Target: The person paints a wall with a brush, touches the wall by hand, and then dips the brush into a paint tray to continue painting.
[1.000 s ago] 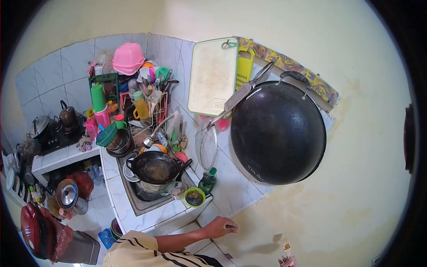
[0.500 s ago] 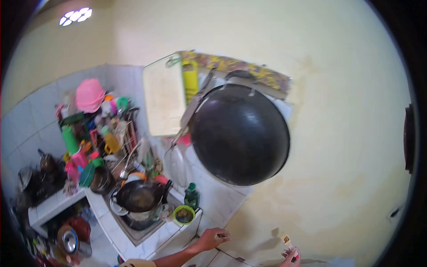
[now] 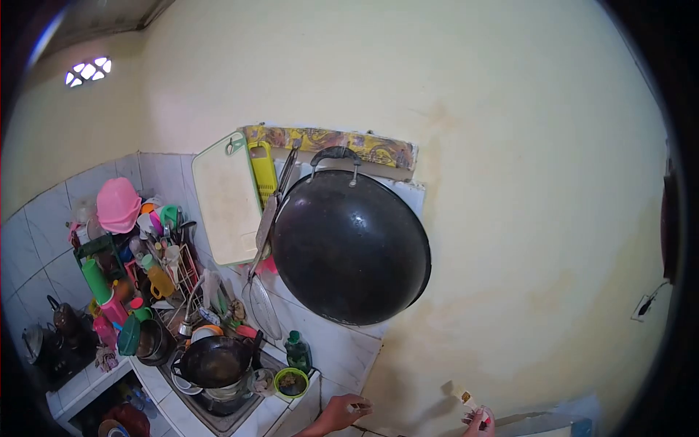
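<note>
Both hands have slid to the bottom edge as the view tipped up. Right hand (image 3: 477,422), half cut off there, is clenched on a small brush (image 3: 466,399), bristles at its 11 o'clock against the yellow wall (image 3: 539,218); left hand (image 3: 342,412), at its 9 o'clock, lies curled on the wall, its grip impossible to tell. Bare wall lies open from 12 to 3 o'clock; the wok (image 3: 349,247) at 11 and the sink (image 3: 231,416) at 9 crowd the left.

View higher up the wall (image 3: 495,109), left hand (image 3: 341,414) and right hand (image 3: 477,424) lower.
</note>
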